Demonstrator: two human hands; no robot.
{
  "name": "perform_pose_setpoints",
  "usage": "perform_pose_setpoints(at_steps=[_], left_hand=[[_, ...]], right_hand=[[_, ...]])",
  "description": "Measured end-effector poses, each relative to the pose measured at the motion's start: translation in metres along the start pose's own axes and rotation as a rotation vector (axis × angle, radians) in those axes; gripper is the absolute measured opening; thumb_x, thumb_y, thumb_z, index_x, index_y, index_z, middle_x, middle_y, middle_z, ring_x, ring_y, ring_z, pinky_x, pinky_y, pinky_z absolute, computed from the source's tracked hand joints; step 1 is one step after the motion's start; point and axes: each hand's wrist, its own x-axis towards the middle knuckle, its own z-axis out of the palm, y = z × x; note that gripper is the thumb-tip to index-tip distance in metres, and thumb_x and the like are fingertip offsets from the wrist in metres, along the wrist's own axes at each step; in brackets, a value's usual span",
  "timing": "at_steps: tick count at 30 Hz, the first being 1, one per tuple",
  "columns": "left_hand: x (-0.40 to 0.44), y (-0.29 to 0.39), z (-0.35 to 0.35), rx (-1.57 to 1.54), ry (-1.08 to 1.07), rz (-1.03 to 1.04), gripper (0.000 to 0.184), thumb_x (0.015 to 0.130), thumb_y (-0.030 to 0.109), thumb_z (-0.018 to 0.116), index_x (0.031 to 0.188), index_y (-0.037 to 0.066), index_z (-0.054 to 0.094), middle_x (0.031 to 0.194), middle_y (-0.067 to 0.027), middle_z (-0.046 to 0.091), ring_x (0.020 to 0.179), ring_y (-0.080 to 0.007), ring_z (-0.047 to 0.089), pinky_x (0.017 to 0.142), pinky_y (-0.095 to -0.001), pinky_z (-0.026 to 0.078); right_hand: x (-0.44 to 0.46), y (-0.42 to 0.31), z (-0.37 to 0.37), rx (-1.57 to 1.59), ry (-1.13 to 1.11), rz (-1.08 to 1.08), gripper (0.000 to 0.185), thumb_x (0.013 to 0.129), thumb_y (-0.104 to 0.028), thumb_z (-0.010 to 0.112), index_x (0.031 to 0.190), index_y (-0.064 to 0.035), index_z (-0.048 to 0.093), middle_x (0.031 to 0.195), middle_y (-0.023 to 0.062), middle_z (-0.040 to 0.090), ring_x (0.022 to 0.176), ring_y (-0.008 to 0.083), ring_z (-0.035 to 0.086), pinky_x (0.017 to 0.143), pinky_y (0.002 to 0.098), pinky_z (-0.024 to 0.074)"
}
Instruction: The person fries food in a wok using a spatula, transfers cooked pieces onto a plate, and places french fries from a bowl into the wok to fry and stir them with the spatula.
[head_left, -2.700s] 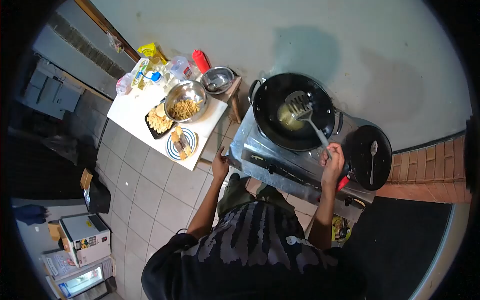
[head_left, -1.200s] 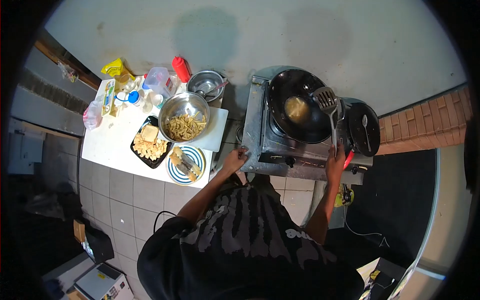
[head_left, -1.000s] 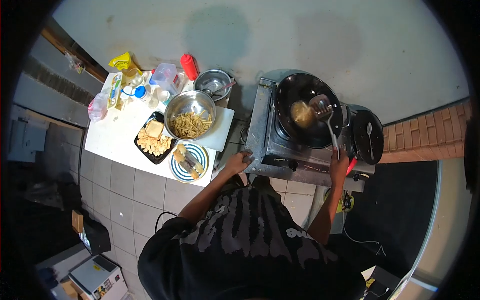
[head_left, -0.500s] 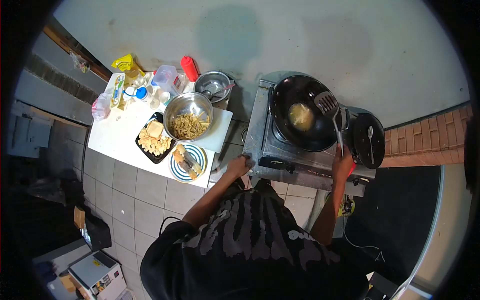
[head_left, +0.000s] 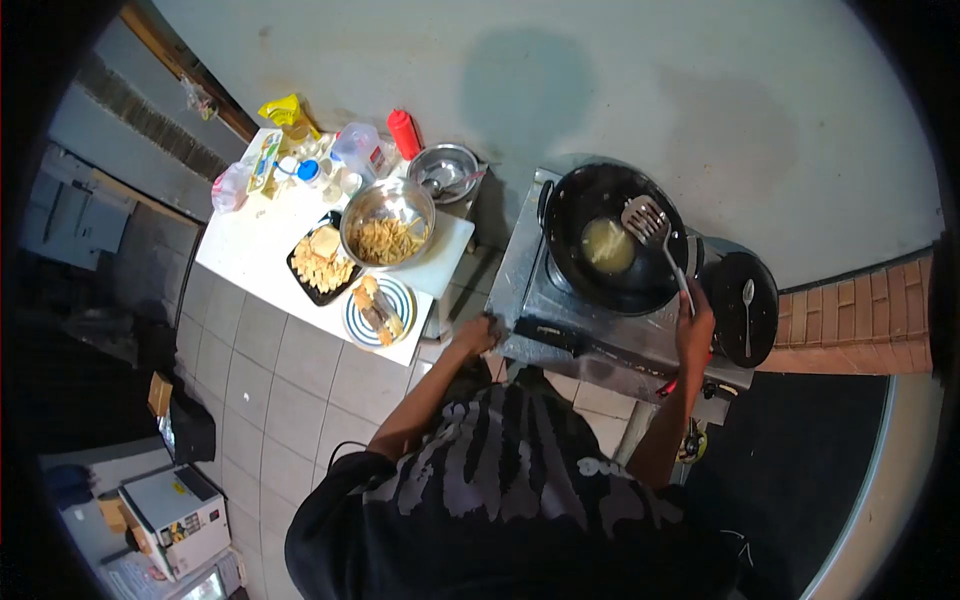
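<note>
My right hand (head_left: 695, 318) is closed round the handle of a slotted spatula (head_left: 648, 220). The spatula's head is over the right side of a black wok (head_left: 632, 292), which sits on a metal stove (head_left: 512, 290). In the bottom of the wok lies a small pool of oil (head_left: 607, 246) with pale food in it. My left hand (head_left: 478, 335) is at the stove's front left corner, its fingers curled; what they hold, if anything, is too small to make out.
Left of the stove, a white table (head_left: 240, 250) bears a steel bowl of fries (head_left: 388, 240), a black tray of cut food (head_left: 322, 265), a striped plate (head_left: 402, 300) and a red squeeze bottle (head_left: 403, 134). A black lid (head_left: 757, 325) with a spoon lies right of the wok.
The view has shifted and turned a little. The spatula head has moved slightly left over the wok, nearer the oil. My left hand stays by the stove corner.
</note>
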Motion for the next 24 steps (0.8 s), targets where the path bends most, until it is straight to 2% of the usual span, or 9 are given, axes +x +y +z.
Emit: perform_pose_setpoints(at_steps=[1, 4, 7, 11, 14, 16, 18, 21, 24], left_hand=[[0.002, -0.002, 0.002, 0.011, -0.021, -0.009, 0.044, 0.084, 0.033, 0.059, 0.115, 0.003, 0.060, 0.113, -0.0228, 0.062, 0.104, -0.0381, 0.061, 0.090, -0.0454, 0.048], [0.005, 0.000, 0.007, 0.020, 0.044, -0.002, 0.044, 0.084, 0.037, 0.057, 0.104, -0.002, 0.062, 0.112, -0.0242, 0.062, 0.102, -0.0394, 0.062, 0.087, -0.0465, 0.050], [0.008, 0.007, 0.001, 0.068, -0.044, -0.136, 0.050, 0.083, 0.040, 0.058, 0.114, 0.000, 0.059, 0.121, -0.0249, 0.056, 0.108, -0.0404, 0.057, 0.093, -0.0466, 0.046], [0.008, 0.007, 0.013, 0.101, -0.057, -0.120, 0.053, 0.085, 0.040, 0.057, 0.118, 0.000, 0.056, 0.130, -0.0251, 0.051, 0.115, -0.0398, 0.053, 0.095, -0.0463, 0.045], [-0.002, 0.017, 0.019, 0.125, 0.004, -0.143, 0.057, 0.084, 0.038, 0.060, 0.124, -0.001, 0.053, 0.138, -0.0241, 0.044, 0.121, -0.0388, 0.049, 0.098, -0.0457, 0.043], [-0.008, 0.021, 0.021, 0.072, 0.105, -0.128, 0.064, 0.082, 0.037, 0.063, 0.130, -0.002, 0.047, 0.143, -0.0223, 0.038, 0.124, -0.0390, 0.047, 0.101, -0.0444, 0.042], [-0.009, 0.027, 0.027, 0.019, 0.064, -0.173, 0.073, 0.080, 0.036, 0.066, 0.136, -0.003, 0.040, 0.147, -0.0211, 0.033, 0.128, -0.0374, 0.043, 0.104, -0.0443, 0.039], [-0.014, 0.028, 0.043, 0.084, 0.205, -0.200, 0.084, 0.080, 0.035, 0.066, 0.144, -0.003, 0.027, 0.153, -0.0163, 0.026, 0.140, -0.0296, 0.028, 0.106, -0.0503, 0.033], [-0.018, 0.036, 0.047, 0.129, 0.237, -0.225, 0.083, 0.080, 0.034, 0.066, 0.144, -0.002, 0.027, 0.153, -0.0160, 0.025, 0.140, -0.0299, 0.028, 0.106, -0.0513, 0.033]], right_hand=[[0.005, -0.008, -0.010, -0.002, -0.130, 0.122, 0.036, 0.097, -0.027, 0.053, 0.121, -0.0005, 0.059, 0.113, 0.0239, 0.063, 0.107, 0.0370, 0.062, 0.089, 0.0393, 0.0463], [0.017, -0.008, -0.016, 0.045, -0.129, 0.091, 0.038, 0.097, -0.028, 0.052, 0.123, -0.0016, 0.059, 0.113, 0.0234, 0.064, 0.106, 0.0369, 0.062, 0.090, 0.0393, 0.0460], [0.028, -0.001, -0.015, 0.062, -0.123, 0.103, 0.040, 0.097, -0.031, 0.052, 0.124, -0.0020, 0.058, 0.114, 0.0226, 0.064, 0.105, 0.0358, 0.063, 0.090, 0.0386, 0.0459], [0.035, 0.015, -0.013, 0.109, -0.126, -0.013, 0.041, 0.097, -0.033, 0.053, 0.125, -0.0045, 0.059, 0.111, 0.0235, 0.064, 0.103, 0.0354, 0.064, 0.088, 0.0380, 0.0466], [0.039, 0.012, -0.017, 0.103, -0.200, 0.042, 0.038, 0.097, -0.032, 0.052, 0.126, -0.0087, 0.058, 0.110, 0.0239, 0.064, 0.102, 0.0365, 0.063, 0.086, 0.0377, 0.0470], [0.043, 0.015, -0.016, 0.064, -0.183, -0.063, 0.035, 0.097, -0.030, 0.051, 0.127, -0.0141, 0.059, 0.108, 0.0227, 0.063, 0.099, 0.0385, 0.062, 0.085, 0.0393, 0.0482], [0.046, 0.007, -0.025, -0.013, -0.229, 0.046, 0.034, 0.097, -0.030, 0.050, 0.126, -0.0154, 0.059, 0.107, 0.0219, 0.063, 0.098, 0.0391, 0.062, 0.084, 0.0406, 0.0488], [0.056, 0.011, -0.028, -0.112, -0.286, 0.097, 0.033, 0.097, -0.030, 0.049, 0.125, -0.0176, 0.060, 0.105, 0.0211, 0.064, 0.095, 0.0399, 0.062, 0.082, 0.0433, 0.0498], [0.063, 0.020, -0.025, -0.157, -0.292, 0.045, 0.033, 0.096, -0.030, 0.048, 0.125, -0.0188, 0.060, 0.101, 0.0214, 0.065, 0.092, 0.0402, 0.062, 0.079, 0.0454, 0.0502]])
